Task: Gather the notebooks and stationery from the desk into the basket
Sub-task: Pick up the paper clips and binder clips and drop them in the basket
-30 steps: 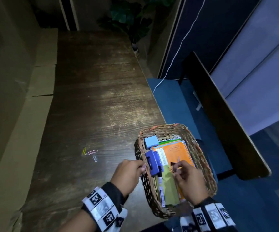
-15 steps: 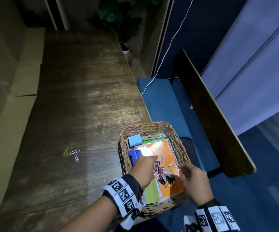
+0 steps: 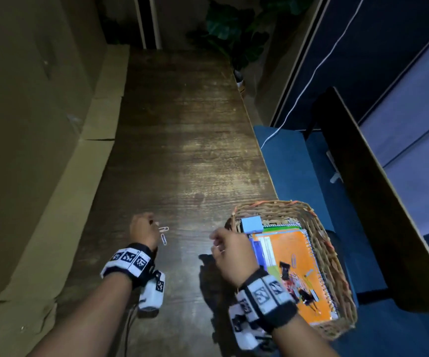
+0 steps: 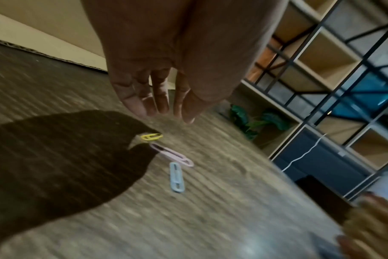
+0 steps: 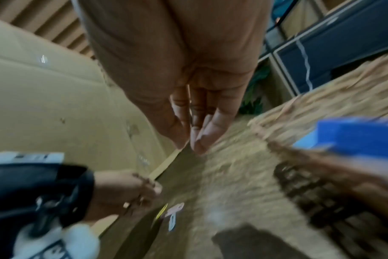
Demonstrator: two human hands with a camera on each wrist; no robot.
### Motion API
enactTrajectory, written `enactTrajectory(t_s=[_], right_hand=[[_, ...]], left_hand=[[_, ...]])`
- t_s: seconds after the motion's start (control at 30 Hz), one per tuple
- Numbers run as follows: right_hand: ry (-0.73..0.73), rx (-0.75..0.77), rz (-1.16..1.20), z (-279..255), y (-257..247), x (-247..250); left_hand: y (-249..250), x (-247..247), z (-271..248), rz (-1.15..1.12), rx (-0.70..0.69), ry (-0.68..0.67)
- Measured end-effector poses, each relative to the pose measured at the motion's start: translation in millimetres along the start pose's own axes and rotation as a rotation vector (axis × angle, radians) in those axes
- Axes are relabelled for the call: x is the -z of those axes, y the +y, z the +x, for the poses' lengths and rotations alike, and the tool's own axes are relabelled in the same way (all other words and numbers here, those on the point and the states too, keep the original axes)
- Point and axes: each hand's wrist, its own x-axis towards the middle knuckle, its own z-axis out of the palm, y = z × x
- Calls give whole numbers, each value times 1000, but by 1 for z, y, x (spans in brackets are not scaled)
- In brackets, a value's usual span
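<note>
A dim room with a long, dark wood tabletop (image 3: 182, 150) running away from the viewer, cardboard sheets (image 3: 53, 202) leaning along its left edge. Nearest, at the right edge of the tabletop, stands a woven basket (image 3: 319, 228) that overhangs the corner. It holds an orange spiral notebook (image 3: 285, 248) on top of a green one, a scatter of small clips (image 3: 298, 282) on the orange cover, a blue stapler along the left side, and a pale blue block (image 3: 252, 224) at the far end. The right hand (image 3: 231, 253) is in the air just left of the basket rim; its fingers (image 5: 202, 136) are straight, close together and hold nothing. Further left, the left hand (image 3: 143, 231) hovers low over the wood with its fingers (image 4: 144, 101) relaxed, slightly spread and empty, not touching anything. Under and just beside its tips lie three paperclips: a yellow paperclip (image 4: 151, 136), a pink paperclip (image 4: 171, 154) next to it, and a blue paperclip (image 4: 176, 177) closest to the wrist. At the far end of the room stands a leafy plant (image 3: 231, 37), and a white cable (image 3: 319, 65) hangs down a dark panel on the right.
</note>
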Motion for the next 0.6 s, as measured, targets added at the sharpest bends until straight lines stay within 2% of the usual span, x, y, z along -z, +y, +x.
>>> enactTrajectory(t_s=[0.1, 0.3, 0.4, 0.6], right_hand=[[-106, -52, -68, 34, -31, -51], [-123, -265, -73, 72, -48, -114], [-84, -327, -105, 81, -47, -133], [-34, -258, -228, 78, -47, -149]], left_hand=[[-16, 0, 25, 20, 108, -23], [-36, -7, 45, 15, 105, -44], [-40, -6, 46, 43, 46, -74], [-51, -2, 39, 329, -100, -213]])
